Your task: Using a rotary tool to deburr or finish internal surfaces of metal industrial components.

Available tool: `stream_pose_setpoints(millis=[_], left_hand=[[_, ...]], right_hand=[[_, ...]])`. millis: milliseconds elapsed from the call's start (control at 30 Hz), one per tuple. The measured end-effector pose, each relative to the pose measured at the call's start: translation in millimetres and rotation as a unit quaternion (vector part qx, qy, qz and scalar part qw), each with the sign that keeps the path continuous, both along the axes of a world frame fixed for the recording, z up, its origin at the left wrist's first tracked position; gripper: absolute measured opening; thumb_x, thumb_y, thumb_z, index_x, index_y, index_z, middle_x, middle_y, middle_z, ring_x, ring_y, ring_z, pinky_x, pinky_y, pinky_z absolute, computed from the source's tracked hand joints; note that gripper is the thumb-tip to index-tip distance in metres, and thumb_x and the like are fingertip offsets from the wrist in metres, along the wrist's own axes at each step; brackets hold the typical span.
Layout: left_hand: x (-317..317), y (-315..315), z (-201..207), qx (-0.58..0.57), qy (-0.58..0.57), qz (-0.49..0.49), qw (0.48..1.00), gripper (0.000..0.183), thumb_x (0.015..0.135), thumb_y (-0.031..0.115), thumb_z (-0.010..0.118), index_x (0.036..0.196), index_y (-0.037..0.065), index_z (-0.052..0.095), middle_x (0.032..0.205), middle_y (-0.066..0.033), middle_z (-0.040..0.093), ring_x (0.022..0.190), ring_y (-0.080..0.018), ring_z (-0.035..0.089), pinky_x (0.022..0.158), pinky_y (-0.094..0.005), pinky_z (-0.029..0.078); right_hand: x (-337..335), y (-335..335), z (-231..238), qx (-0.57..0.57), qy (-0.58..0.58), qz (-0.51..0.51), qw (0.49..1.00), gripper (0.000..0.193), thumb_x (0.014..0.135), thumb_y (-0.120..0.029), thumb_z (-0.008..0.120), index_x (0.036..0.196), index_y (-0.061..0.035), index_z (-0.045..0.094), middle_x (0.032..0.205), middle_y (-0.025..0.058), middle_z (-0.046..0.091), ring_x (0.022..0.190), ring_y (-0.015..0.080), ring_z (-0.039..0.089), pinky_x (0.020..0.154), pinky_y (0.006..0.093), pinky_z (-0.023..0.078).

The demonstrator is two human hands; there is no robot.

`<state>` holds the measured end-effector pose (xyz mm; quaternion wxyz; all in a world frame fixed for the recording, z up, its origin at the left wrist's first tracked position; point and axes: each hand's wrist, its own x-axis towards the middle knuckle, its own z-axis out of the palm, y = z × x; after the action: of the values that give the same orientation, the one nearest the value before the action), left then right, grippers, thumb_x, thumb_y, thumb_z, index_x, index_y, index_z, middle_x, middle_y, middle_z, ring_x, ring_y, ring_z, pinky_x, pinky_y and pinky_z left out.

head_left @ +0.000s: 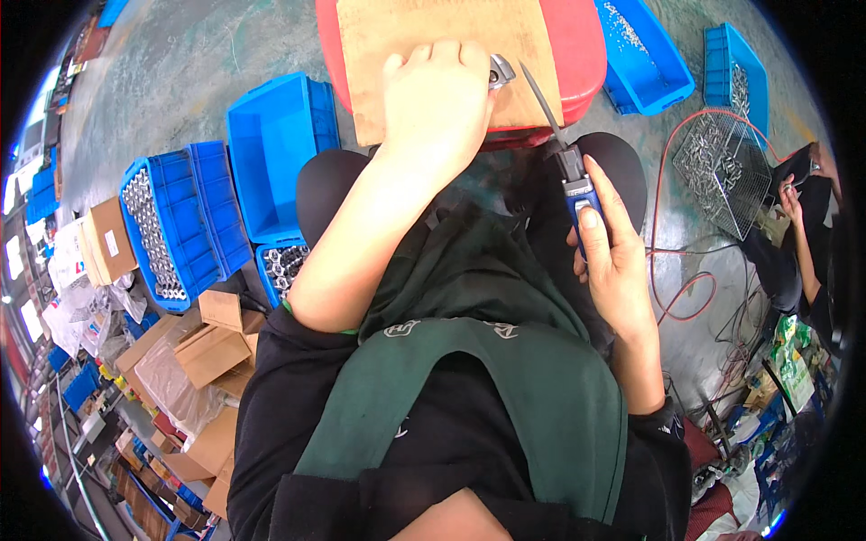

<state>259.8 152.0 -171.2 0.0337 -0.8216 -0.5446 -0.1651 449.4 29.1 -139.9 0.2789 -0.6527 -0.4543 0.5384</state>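
My left hand (439,104) is closed over a small shiny metal part (502,71) with a round hole, pressed against a tan board (534,32). Only the part's right end sticks out past my fingers; the rest is hidden. The board lies on a red stool (582,54) in front of my knees. Above my right thigh, my right hand (611,261) is wrapped round the blue body of a handheld file tool (577,185). Its thin dark tapered blade points up and left over the board's right edge, apart from the metal part.
An open blue bin (268,135) stands left of the stool, beside another bin full of metal parts (152,230). Cardboard boxes (212,352) lie lower left. At right are a wire basket of metal pieces (722,171), a red hose (663,171) and another person's hand (790,198).
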Motion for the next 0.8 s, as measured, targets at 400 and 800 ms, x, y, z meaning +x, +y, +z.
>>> stream_pose_setpoints(millis=[400, 800], left_hand=[[-2.8, -0.4, -3.4, -0.033, -0.011, -0.018, 0.999, 0.030, 0.071, 0.016, 0.074, 0.094, 0.005, 0.057, 0.091, -0.0108, 0.059, 0.089, -0.0291, 0.059, 0.077, -0.0406, 0.043], [-15.7, -18.4, -10.3, -0.120, -0.240, -0.063, 0.961, 0.032, 0.070, 0.003, 0.073, 0.098, 0.002, 0.057, 0.090, -0.0129, 0.056, 0.085, -0.0320, 0.056, 0.075, -0.0409, 0.045]], right_hand=[[-3.5, 9.1, -13.9, 0.024, -0.056, 0.046, 0.997, 0.046, 0.100, -0.020, 0.046, 0.145, -0.0195, 0.038, 0.074, -0.0013, 0.051, 0.055, 0.0024, 0.041, 0.049, 0.0182, 0.037], [-1.7, 38.9, -4.1, 0.058, 0.096, -0.022, 0.993, 0.057, 0.094, -0.020, 0.059, 0.145, -0.0108, 0.036, 0.081, -0.0005, 0.055, 0.057, 0.0027, 0.045, 0.049, 0.0159, 0.038]])
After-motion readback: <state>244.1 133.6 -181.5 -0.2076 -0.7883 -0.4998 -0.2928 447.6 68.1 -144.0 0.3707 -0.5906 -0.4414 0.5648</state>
